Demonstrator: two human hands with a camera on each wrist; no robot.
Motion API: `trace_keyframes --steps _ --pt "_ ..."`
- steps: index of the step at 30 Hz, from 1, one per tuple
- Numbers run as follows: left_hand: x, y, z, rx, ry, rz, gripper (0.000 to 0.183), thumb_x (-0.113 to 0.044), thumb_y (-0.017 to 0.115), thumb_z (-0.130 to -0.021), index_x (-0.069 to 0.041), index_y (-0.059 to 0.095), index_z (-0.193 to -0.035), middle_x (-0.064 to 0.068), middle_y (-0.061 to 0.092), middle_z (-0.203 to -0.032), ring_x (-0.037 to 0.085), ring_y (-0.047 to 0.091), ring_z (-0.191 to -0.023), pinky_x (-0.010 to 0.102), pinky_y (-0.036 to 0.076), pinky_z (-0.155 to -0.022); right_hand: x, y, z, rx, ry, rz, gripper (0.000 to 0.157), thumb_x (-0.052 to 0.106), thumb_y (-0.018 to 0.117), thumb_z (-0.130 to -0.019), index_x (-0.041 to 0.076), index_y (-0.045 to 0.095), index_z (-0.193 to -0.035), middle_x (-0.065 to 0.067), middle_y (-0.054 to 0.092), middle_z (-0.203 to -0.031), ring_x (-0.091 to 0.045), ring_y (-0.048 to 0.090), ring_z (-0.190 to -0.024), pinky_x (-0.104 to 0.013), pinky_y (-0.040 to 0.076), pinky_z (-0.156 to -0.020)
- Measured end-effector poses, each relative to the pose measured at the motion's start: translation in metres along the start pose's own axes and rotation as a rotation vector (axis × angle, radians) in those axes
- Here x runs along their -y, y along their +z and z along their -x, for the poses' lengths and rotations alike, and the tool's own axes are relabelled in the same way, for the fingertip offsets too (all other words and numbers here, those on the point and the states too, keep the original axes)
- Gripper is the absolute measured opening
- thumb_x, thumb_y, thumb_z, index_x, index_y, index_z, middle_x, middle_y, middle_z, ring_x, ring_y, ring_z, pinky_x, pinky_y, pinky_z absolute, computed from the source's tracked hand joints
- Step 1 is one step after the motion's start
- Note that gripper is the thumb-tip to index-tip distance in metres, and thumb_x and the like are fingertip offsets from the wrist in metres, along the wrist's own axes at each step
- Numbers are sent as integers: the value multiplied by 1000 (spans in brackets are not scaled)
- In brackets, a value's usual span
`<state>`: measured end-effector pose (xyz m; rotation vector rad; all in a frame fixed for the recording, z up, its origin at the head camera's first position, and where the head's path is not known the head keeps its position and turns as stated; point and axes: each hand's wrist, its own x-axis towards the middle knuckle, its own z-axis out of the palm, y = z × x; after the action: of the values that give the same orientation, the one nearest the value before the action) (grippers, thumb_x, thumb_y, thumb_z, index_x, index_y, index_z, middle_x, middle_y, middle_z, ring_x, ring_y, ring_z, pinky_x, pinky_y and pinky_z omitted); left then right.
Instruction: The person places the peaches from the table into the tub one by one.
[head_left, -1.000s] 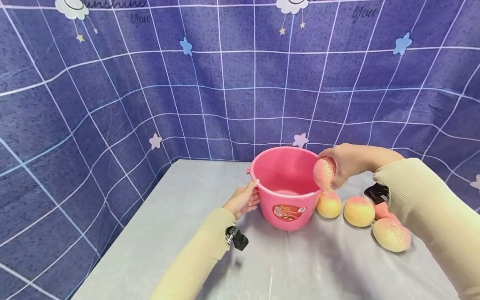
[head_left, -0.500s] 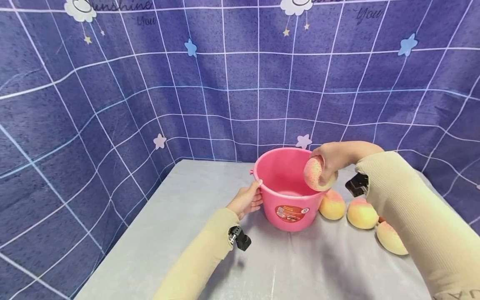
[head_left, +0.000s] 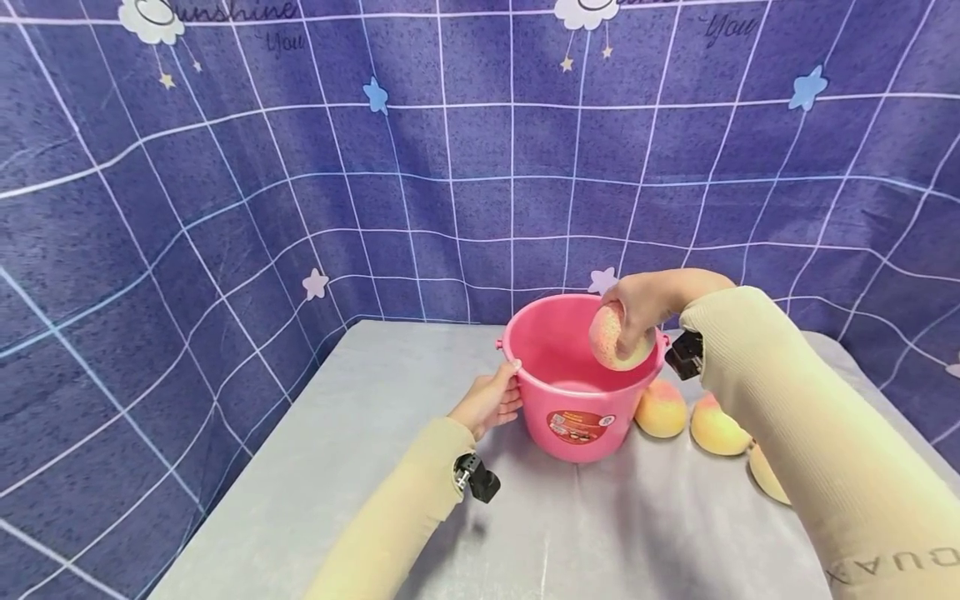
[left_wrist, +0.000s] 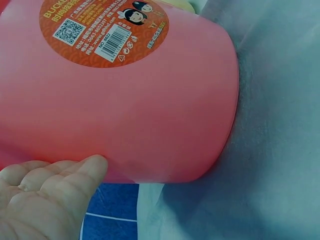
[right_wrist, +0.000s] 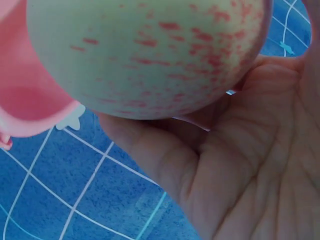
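Observation:
A pink plastic bucket [head_left: 564, 403] stands upright on the table. My left hand [head_left: 491, 402] grips its left rim, thumb on top and fingers along the outer wall; the left wrist view shows these fingers [left_wrist: 75, 172] beside the bucket wall [left_wrist: 150, 120]. Above the right part of the bucket's mouth, my right hand [head_left: 645, 304] holds a speckled pink-and-yellow peach [head_left: 606, 337]. Close up in the right wrist view, the peach [right_wrist: 150, 55] rests against the fingers, its underside pale with red flecks. Only smooth pink wall and floor show inside the bucket.
To the bucket's right lie a yellow-pink peach [head_left: 662, 410], another peach [head_left: 716, 428] and a third peach [head_left: 767, 477], partly covered by the right sleeve [head_left: 795, 417]. A blue checked curtain [head_left: 480, 208] hangs behind the grey-covered table [head_left: 390, 383].
My right hand has moved left with the peach, from beside the bucket's right rim to over its mouth. The right sleeve now covers more of the peaches. My left hand stays on the rim.

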<state>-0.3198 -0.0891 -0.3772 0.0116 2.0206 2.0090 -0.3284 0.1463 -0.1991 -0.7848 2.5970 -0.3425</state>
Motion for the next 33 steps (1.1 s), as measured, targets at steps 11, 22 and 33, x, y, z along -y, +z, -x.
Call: trace_keyframes --steps 11,22,33 --pt "-2 1 0 -24 -12 26 72 -41 47 -93 17 38 -136 34 43 -137 42 48 -123 51 37 -104 4 6 -13 -39 -13 -26 61 10 75 -67 -11 53 -120 -11 61 -97 -22 57 -87 -34 53 -77" --pt "1 1 2 -46 -12 15 70 -40 48 -93 16 41 -134 33 46 -135 41 51 -120 51 40 -102 6 14 -25 -49 -24 -26 59 8 77 -65 -10 55 -117 -9 62 -93 -21 57 -84 -31 51 -74" --pt "0 -1 6 -44 -20 8 71 -41 49 -93 16 40 -135 34 45 -136 41 51 -121 50 41 -101 8 17 -36 -64 -53 16 69 6 77 -63 -10 51 -124 -6 62 -85 -17 56 -77 -30 50 -71"
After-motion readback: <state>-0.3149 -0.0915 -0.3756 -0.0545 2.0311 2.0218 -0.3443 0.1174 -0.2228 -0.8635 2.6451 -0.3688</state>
